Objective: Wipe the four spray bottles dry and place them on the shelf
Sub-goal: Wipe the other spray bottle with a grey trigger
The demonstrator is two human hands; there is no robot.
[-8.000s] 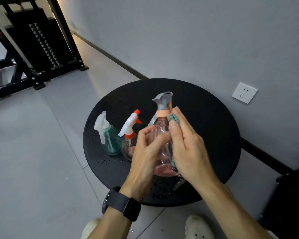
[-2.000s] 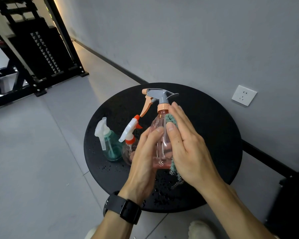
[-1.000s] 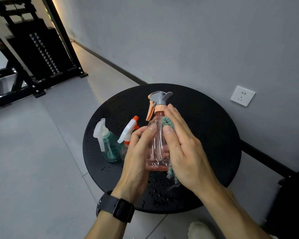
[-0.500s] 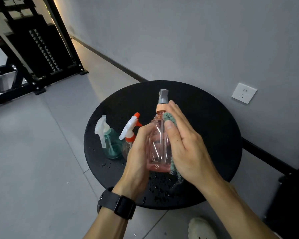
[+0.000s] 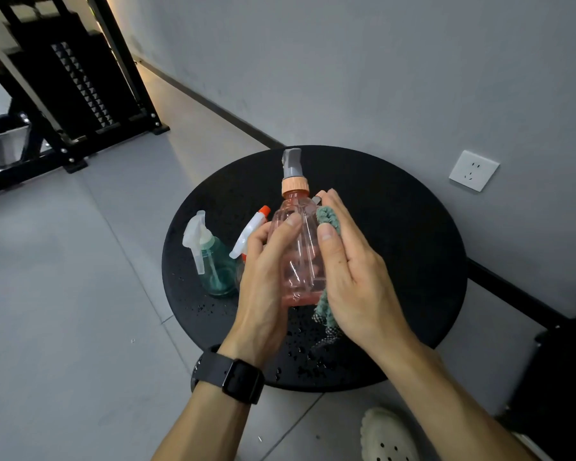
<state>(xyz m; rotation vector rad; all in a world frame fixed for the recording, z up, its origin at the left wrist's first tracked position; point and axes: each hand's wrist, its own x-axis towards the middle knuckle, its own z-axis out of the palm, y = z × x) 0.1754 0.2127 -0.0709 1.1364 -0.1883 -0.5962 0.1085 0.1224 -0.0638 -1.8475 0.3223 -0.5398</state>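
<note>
Since half a second ago the pink bottle (image 5: 298,257) has turned a little in the hands, so its grey spray head (image 5: 291,163) now points away from the camera with the trigger tip peeking out beside the right fingertips. The bottle is see-through, held upright just above the round black counter (image 5: 413,247), and I cannot tell whether any liquid is inside. To the left of the pink bottle, a green bottle (image 5: 215,267) with a white spray head stands on the counter, and between the two is a clear bottle (image 5: 251,232) with a white and orange spray head, mostly hidden behind the left hand. Water drops dot the counter around them.

The left hand (image 5: 266,287), with a black watch (image 5: 230,375) on its wrist, curls round the pink bottle's left side, thumb across the front. The right hand (image 5: 353,277) presses a green cloth (image 5: 326,221) flat against the bottle's right side, fingers nearly straight; the cloth's end hangs down below the palm.
</note>
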